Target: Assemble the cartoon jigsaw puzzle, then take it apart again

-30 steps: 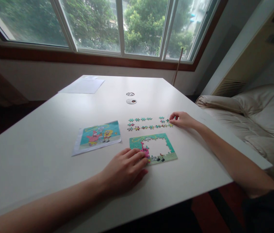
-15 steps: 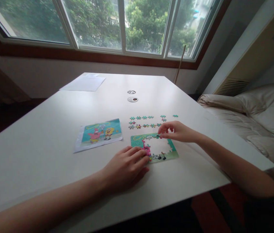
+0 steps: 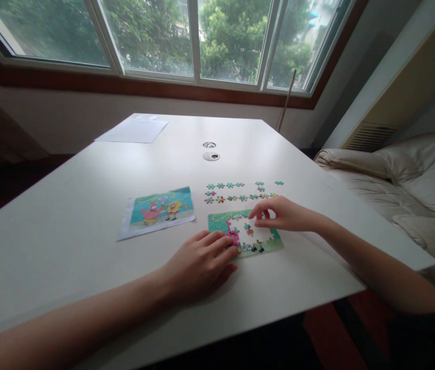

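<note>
A partly assembled jigsaw puzzle (image 3: pixel 219 224) lies on the white table, its border joined around a gap in the middle. My left hand (image 3: pixel 205 262) rests flat over its lower left part, fingers stretched out, covering some of the pink figure. Inside the gap lies a loose green and pink puzzle piece (image 3: pixel 248 229), tilted and apart from the border. Just right of that piece hovers my right hand (image 3: pixel 281 213), thumb and index finger apart with nothing visible between them. Loose puzzle pieces (image 3: pixel 231 198) are laid out in rows beyond the puzzle.
Left of the puzzle lies a printed reference picture (image 3: pixel 161 208) on paper. White sheets (image 3: pixel 134 131) lie at the table's far left corner. Two round cable-hole fittings (image 3: pixel 211 156) sit in the tabletop (image 3: pixel 86 205). A cream sofa (image 3: pixel 371 185) stands to the right.
My right hand has let go of a puzzle piece, which now lies in the puzzle's gap, lower than where the fingers held it at the top border. My left hand has stayed put.
</note>
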The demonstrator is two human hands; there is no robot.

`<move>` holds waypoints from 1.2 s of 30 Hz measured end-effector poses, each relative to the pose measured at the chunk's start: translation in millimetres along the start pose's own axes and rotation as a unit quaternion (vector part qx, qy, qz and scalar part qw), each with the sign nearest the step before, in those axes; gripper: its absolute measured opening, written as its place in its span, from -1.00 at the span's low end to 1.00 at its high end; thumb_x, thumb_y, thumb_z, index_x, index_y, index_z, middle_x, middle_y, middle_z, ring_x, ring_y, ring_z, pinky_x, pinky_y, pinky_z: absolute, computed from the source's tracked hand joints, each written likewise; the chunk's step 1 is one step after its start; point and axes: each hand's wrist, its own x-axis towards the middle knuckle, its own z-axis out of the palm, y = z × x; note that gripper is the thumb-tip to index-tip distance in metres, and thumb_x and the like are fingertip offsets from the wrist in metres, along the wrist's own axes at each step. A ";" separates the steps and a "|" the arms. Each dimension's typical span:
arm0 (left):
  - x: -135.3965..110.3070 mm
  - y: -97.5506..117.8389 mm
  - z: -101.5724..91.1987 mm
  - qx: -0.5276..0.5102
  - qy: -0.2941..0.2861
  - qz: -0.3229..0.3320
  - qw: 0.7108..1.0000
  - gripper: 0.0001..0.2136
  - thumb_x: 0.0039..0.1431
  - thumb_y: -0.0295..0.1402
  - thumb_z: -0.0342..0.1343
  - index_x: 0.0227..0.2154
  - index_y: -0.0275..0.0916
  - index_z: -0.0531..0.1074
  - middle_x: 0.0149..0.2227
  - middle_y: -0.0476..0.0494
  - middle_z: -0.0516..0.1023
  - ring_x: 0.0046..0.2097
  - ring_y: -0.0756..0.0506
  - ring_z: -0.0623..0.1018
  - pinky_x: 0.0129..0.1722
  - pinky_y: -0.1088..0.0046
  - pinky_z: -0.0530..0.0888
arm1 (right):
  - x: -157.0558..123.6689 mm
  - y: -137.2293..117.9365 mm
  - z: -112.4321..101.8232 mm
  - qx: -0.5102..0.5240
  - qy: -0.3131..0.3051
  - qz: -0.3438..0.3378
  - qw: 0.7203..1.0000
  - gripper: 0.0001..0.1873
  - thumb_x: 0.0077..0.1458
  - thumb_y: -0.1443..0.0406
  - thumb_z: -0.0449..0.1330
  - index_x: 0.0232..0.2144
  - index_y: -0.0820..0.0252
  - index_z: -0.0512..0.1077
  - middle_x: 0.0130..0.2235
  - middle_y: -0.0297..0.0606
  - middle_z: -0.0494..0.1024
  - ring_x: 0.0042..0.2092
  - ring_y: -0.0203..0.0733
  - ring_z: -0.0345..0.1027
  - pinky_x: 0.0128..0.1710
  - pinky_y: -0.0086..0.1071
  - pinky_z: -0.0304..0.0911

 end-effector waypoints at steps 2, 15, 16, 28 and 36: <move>0.0 -0.2 0.4 0.002 0.002 0.000 1.000 -0.78 0.24 -0.36 -0.12 -0.15 -0.27 0.36 -0.11 -0.20 0.49 -0.10 -0.16 0.45 -0.17 0.24 0.42 | 0.4 -1.9 3.4 -0.013 -0.003 0.005 1.000 -0.74 0.03 0.20 0.18 -0.24 0.20 0.47 -0.37 -0.28 0.52 -0.39 -0.34 0.34 -0.40 -0.50 0.18; 1.2 0.9 -2.1 0.006 0.021 0.006 1.000 -0.80 0.23 -0.36 -0.10 -0.16 -0.27 0.37 -0.15 -0.21 0.50 -0.12 -0.14 0.47 -0.18 0.28 0.42 | 1.9 -3.1 9.9 -0.059 0.006 -0.026 0.998 -0.81 0.01 0.22 0.21 -0.32 0.19 0.48 -0.38 -0.29 0.47 -0.37 -0.32 0.33 -0.34 -0.47 0.19; 1.2 0.7 -1.9 0.006 0.020 0.007 1.000 -0.80 0.23 -0.37 -0.10 -0.16 -0.27 0.37 -0.14 -0.21 0.50 -0.11 -0.14 0.47 -0.18 0.28 0.42 | 2.1 -3.2 10.0 -0.058 0.006 -0.027 0.998 -0.81 0.00 0.22 0.21 -0.31 0.18 0.48 -0.38 -0.29 0.47 -0.37 -0.33 0.33 -0.34 -0.47 0.19; -0.6 0.8 -0.8 0.001 0.005 0.003 1.000 -0.79 0.22 -0.38 -0.09 -0.15 -0.28 0.36 -0.11 -0.19 0.49 -0.11 -0.16 0.46 -0.18 0.25 0.42 | 4.3 -8.5 11.2 -0.072 0.001 -0.017 0.997 -0.83 0.01 0.23 0.20 -0.32 0.19 0.46 -0.39 -0.29 0.48 -0.35 -0.30 0.33 -0.31 -0.45 0.19; -0.1 -0.1 0.1 0.002 0.002 0.002 1.000 -0.79 0.23 -0.37 -0.11 -0.14 -0.28 0.35 -0.12 -0.19 0.49 -0.11 -0.16 0.45 -0.19 0.24 0.42 | 5.4 -9.9 11.4 -0.078 0.001 -0.026 0.997 -0.80 -0.02 0.22 0.23 -0.32 0.20 0.47 -0.34 -0.25 0.48 -0.29 -0.26 0.34 -0.23 -0.41 0.18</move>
